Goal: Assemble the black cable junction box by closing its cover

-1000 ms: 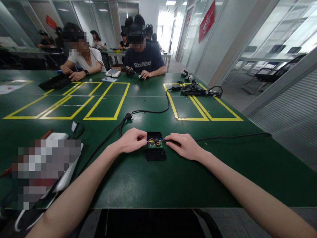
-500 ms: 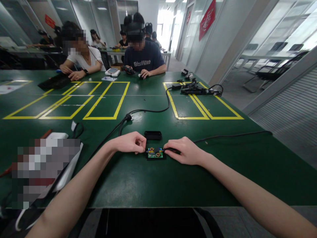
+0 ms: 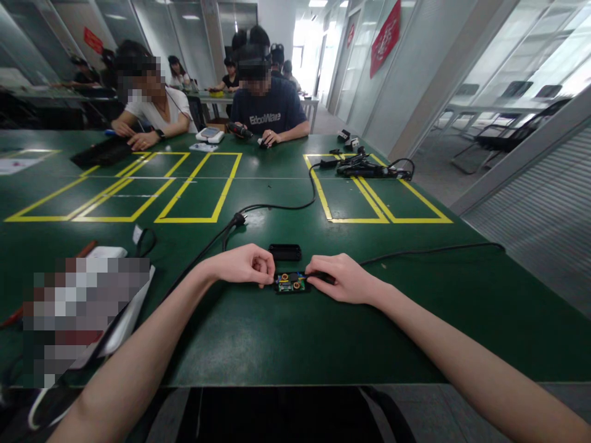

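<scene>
A small green circuit board [image 3: 292,282] with two copper-wound coils sits in a shallow black case, with blue and yellow wires at both ends. My left hand [image 3: 259,266] is closed in a pinch at the case's left end; its fingertips hide what they grip. At the right end, my right hand [image 3: 344,280] has its fingers wrapped on a black cable [image 3: 415,251], which runs away to the right across the table. Just behind the board lies a black open-topped cover [image 3: 285,252], touched by neither hand.
A black power plug [image 3: 239,219] with its cord lies beyond my left hand. Bundled black cables [image 3: 369,166] rest at the far right. Pixelated items [image 3: 87,314] lie near my left forearm. Two people work across the green table [image 3: 258,344], one holding a power tool [image 3: 240,130].
The board and case have shifted very slightly right and away from me, the board now sitting a little lower in the case. Both hands keep nearly the same place and grip.
</scene>
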{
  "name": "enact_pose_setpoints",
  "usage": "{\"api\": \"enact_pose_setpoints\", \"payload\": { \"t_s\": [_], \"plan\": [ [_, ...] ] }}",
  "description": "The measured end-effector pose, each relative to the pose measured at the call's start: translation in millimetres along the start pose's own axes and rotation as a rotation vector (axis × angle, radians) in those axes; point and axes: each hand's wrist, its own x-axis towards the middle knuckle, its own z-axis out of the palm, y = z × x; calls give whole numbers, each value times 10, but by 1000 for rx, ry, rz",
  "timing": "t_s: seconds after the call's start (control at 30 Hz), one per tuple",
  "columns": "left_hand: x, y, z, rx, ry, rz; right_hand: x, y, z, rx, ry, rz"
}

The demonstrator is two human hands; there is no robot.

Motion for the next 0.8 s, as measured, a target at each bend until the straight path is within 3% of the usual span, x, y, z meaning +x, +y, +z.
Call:
{"api": "enact_pose_setpoints", "payload": {
  "t_s": [0.33,0.8],
  "plan": [
    [-3,36,43,5,33,14,-11,36,-8,-8,-55,-51],
    [30,1,109,107,161,81,22,39,54,-115,44,-149]
  ]
}}
